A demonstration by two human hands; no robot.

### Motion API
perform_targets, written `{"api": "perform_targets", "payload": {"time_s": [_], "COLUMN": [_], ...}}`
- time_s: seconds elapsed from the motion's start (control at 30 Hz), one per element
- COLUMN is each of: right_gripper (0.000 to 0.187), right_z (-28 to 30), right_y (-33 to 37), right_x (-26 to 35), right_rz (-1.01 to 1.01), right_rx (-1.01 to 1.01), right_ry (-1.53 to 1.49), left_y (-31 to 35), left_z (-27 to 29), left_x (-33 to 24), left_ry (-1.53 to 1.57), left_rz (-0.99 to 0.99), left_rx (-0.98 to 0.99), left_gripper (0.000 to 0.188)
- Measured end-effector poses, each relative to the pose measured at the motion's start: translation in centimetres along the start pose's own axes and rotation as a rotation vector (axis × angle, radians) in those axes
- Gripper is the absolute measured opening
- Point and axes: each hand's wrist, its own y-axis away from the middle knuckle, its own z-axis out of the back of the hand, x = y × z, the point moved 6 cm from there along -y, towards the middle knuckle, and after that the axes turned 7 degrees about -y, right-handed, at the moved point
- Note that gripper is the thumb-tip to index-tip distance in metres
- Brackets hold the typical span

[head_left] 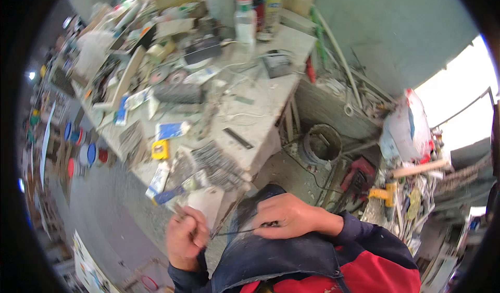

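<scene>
A thin black cord point(233, 233) runs between my hands at the table's near corner, in front of my dark blue and red clothing. My left hand point(186, 235) has its fingers curled closed around the cord's left end. Fingers bent over its other end, my right hand point(286, 217) is closed, with a small dark piece showing under the palm. Motion blurs both hands slightly. On the table close by lie grey knit work gloves point(216, 165), a pale sheet point(205, 204), a yellow tape measure point(160, 150) and a blue-and-white tube point(172, 130).
The dusty table point(260, 110) carries heaped tools, bottles point(245, 19) and a dark roll point(178, 93). A bucket point(321, 144) stands on the floor to the right. Beyond it are a white plastic bag point(406, 129) and a yellow drill point(384, 194). Paint buckets point(96, 155) stand left.
</scene>
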Motion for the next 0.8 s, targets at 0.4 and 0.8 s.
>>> {"api": "perform_targets", "payload": {"time_s": [0.4, 0.8], "right_gripper": [0.014, 0.033], "right_z": [4.4, 3.2], "right_y": [3.9, 4.9], "right_x": [-2.7, -9.7], "right_rz": [0.163, -0.334], "right_rx": [-0.413, -0.269], "right_ry": [0.018, -0.963], "left_y": [-4.1, -5.8], "left_z": [-10.9, -10.1], "left_x": [3.7, 1.8], "left_ry": [-0.044, -0.212], "left_rz": [0.5, 0.044], "left_rx": [0.178, -0.419], "left_gripper": [0.036, 0.022]}}
